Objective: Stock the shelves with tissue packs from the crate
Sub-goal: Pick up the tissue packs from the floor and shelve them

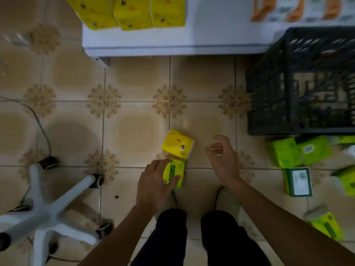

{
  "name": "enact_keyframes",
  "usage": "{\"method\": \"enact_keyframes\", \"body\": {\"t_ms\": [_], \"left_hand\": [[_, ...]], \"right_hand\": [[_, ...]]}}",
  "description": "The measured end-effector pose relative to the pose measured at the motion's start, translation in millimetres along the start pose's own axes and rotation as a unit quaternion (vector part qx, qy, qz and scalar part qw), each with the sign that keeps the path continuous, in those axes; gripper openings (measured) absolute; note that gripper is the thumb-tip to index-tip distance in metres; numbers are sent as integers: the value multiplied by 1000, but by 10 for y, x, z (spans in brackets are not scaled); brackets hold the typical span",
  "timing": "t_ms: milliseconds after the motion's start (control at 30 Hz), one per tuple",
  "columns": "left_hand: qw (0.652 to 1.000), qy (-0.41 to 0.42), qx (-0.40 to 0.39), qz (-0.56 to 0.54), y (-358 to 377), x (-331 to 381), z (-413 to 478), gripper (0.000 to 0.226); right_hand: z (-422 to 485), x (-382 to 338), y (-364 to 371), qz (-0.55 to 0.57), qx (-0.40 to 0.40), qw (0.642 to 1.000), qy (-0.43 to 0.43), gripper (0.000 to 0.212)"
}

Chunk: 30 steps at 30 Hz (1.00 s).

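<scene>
Your left hand (155, 186) clamped on green tissue pack (174, 174), fingers covering its left part. Your right hand (223, 160) loose, holding nothing. Yellow pack (177, 144) on floor (134, 131) just beyond (print blurred). Crate (301, 81) right, cut off by frame edge. Shelved packs (132, 12) cropped on shelf (172, 41).

A row of packs (134, 14) sits on the shelf (172, 48) at the far side. The crate (269, 93) stands on the floor (134, 131) at right, with loose packs (299, 152) nearer than it and the chair base (50, 214) at left. At centre the left hand (153, 187) holds the near pack (175, 169), and the far pack (177, 144) touches it just behind.
</scene>
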<state>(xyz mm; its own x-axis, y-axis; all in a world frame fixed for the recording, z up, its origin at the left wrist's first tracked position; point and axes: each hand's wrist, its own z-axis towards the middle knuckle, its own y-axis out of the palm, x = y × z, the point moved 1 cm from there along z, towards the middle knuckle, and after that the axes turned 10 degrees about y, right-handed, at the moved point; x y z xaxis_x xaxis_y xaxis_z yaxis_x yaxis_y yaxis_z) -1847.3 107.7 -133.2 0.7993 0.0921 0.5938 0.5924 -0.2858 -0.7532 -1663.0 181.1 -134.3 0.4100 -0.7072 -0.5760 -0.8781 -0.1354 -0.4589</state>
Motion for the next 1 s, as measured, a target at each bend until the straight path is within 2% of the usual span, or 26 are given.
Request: {"method": "enact_keyframes", "body": {"t_ms": [167, 267, 333, 400, 500, 600, 733, 900, 1000], "left_hand": [[1000, -4, 2, -19, 740, -828, 356, 76], [999, 13, 24, -35, 1095, -1255, 671, 86], [997, -5, 6, -73, 1270, -1455, 875, 107], [993, -16, -23, -111, 1379, -1587, 1048, 115], [990, 11, 34, -133, 1411, -1679, 1237, 115], [980, 26, 129, -151, 1178, -1695, 1458, 105], [961, 60, 224, -149, 464, -1677, 1751, 89], [939, 100, 291, -152, -460, -1527, 1935, 61], [931, 113, 301, -171, -849, -1417, 2175, 52]], "right_hand": [[536, 742, 748, -67, -60, 996, 14, 56], [929, 1015, 1070, -91, -82, 992, -18, 66], [1208, 1076, 1221, -108, -94, 989, -41, 68], [1455, 1028, 1326, -122, -94, 986, -65, 67], [1707, 846, 1428, -119, -79, 981, -129, 67], [1799, 428, 1436, -110, -70, 968, -212, 68], [1727, -428, 1365, -116, -81, 938, -315, 69], [1438, -1324, 1313, -185, -64, 895, -401, 84], [1431, -1660, 1231, -172, -48, 880, -440, 95]]}}
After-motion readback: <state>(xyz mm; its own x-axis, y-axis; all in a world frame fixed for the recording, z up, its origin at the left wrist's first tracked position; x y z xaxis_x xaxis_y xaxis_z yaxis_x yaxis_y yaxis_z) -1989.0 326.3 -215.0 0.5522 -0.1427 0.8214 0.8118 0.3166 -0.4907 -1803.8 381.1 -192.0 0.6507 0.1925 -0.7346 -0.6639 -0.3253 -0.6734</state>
